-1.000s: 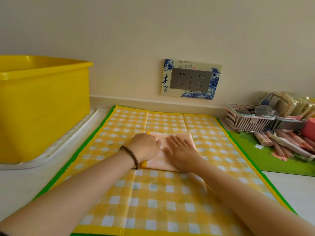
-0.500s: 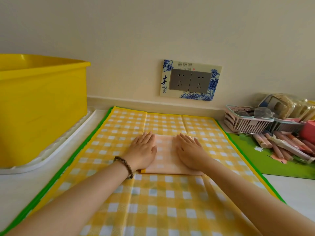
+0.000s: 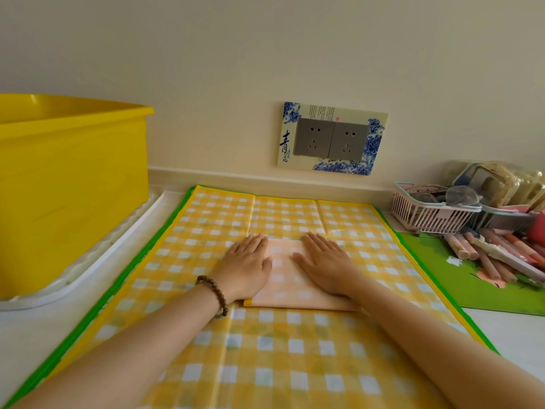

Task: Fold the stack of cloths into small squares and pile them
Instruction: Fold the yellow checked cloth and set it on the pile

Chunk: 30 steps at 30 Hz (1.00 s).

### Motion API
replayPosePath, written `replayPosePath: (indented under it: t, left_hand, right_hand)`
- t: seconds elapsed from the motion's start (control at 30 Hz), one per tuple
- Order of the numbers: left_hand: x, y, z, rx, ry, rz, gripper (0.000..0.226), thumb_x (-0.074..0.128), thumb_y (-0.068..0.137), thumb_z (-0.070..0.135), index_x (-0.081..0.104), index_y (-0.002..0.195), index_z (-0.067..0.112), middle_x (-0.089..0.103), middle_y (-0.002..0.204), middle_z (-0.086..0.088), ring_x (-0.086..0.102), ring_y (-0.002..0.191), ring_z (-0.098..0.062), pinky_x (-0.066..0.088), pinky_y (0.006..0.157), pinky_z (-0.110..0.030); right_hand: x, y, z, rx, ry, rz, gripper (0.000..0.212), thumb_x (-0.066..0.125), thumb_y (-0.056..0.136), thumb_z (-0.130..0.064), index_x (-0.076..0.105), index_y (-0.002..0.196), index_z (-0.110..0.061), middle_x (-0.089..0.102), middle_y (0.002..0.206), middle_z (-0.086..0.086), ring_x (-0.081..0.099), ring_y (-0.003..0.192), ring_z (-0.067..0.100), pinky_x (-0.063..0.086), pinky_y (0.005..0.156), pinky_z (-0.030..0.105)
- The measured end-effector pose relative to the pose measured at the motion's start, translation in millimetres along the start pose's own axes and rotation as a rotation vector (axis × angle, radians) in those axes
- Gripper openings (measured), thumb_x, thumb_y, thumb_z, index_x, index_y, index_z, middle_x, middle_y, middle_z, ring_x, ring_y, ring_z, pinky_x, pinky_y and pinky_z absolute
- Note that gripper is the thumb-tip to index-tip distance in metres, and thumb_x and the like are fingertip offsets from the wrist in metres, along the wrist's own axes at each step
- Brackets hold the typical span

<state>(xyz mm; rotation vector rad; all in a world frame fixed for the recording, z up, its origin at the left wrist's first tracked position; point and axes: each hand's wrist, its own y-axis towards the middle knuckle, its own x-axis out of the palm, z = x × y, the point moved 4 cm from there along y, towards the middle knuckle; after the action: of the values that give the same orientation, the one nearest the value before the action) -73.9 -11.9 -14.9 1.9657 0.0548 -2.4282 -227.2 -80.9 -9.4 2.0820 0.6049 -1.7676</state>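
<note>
The pale-orange checked folded cloth (image 3: 290, 278) lies centre-frame, near-square, wider left-to-right. The left hand (image 3: 246, 268) and right hand (image 3: 326, 267) press it, fingers straight.

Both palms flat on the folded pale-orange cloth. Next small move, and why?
Probably pinch the pale orange checked folded cloth at its side edges and lift it aside to start the pile. It already lies as a small flat square; the left hand and right hand rest flat on it, and the large yellow checked cloth beneath is unfolded.
</note>
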Motion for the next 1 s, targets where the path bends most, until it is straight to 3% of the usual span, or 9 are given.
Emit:
replayPosePath:
  t: [0.2,0.3,0.43,0.53,0.63,0.7,0.87,1.0]
  left_hand:
    - [0.5,-2.1,-0.5,-0.004,-0.027,-0.008,0.055,0.010,0.101,0.037,-0.005,0.151,0.017,-0.013,0.158,0.004,-0.011,0.145,-0.011,-0.005,0.118,-0.031]
    - [0.0,-2.6,0.1,-0.008,-0.039,-0.003,0.057,0.010,0.101,0.040,-0.005,0.151,0.018,-0.013,0.158,0.004,-0.010,0.145,-0.011,-0.005,0.118,-0.030]
    - [-0.9,-3.9,1.7,-0.021,-0.076,0.011,0.061,0.010,0.099,0.049,-0.002,0.151,0.019,-0.011,0.158,0.006,-0.008,0.145,-0.010,-0.004,0.116,-0.029]
    - [-1.1,-3.9,1.3,-0.019,-0.097,0.033,0.060,0.010,0.099,0.048,0.000,0.151,0.020,-0.008,0.158,0.006,-0.006,0.145,-0.010,-0.004,0.116,-0.029]
    - [-0.9,-3.4,0.6,-0.015,-0.114,0.044,0.059,0.010,0.100,0.047,0.000,0.151,0.021,-0.007,0.158,0.006,-0.005,0.145,-0.010,-0.002,0.116,-0.029]
    - [-0.8,-3.5,0.3,-0.013,-0.134,0.056,0.058,0.010,0.100,0.046,0.001,0.151,0.021,-0.005,0.159,0.006,-0.003,0.145,-0.010,-0.001,0.117,-0.029]
    - [-1.5,-3.8,-2.4,-0.001,-0.238,0.147,0.063,0.020,0.097,0.053,0.009,0.151,0.022,0.006,0.158,0.007,0.011,0.145,-0.013,0.012,0.117,-0.032]
    - [-4.4,-2.4,-4.3,0.011,-0.354,0.204,0.066,0.028,0.096,0.053,0.008,0.151,0.022,0.007,0.158,0.006,0.016,0.144,-0.015,0.020,0.115,-0.033]
  right_hand:
    - [-7.9,-13.1,29.5,0.082,0.080,-0.029,0.074,0.023,0.094,-0.059,0.003,0.151,-0.016,0.001,0.159,-0.001,0.001,0.146,0.012,0.001,0.117,0.029]
    - [-17.6,-19.4,37.5,0.139,0.270,-0.005,0.073,0.038,0.094,-0.053,0.012,0.150,-0.014,0.016,0.157,0.003,0.019,0.143,0.019,0.019,0.113,0.031]
    - [-38.7,-29.9,52.4,0.300,0.861,0.129,0.064,0.064,0.088,-0.028,0.037,0.142,-0.008,0.051,0.135,0.008,0.052,0.119,0.022,0.046,0.089,0.030]
    - [-46.3,-39.8,59.5,0.444,1.049,0.004,0.046,0.066,0.086,-0.021,0.053,0.123,0.003,0.063,0.107,0.017,0.064,0.088,0.025,0.057,0.077,0.035]
    - [-50.3,-49.3,56.8,0.493,1.063,-0.193,0.043,0.066,0.087,-0.020,0.052,0.119,0.005,0.067,0.101,0.019,0.067,0.080,0.025,0.059,0.066,0.032]
    - [-50.5,-51.9,53.3,0.510,1.064,-0.252,0.042,0.067,0.086,-0.019,0.053,0.118,0.004,0.067,0.100,0.017,0.066,0.081,0.025,0.058,0.069,0.032]
    - [-46.8,-51.4,37.2,0.513,1.151,-0.222,0.029,0.066,0.086,-0.013,0.057,0.111,-0.001,0.064,0.097,0.011,0.064,0.082,0.022,0.055,0.079,0.033]
    - [-39.1,-49.8,21.9,0.456,1.236,-0.147,0.035,0.058,0.090,-0.007,0.052,0.124,-0.001,0.062,0.117,0.013,0.062,0.096,0.024,0.053,0.071,0.030]
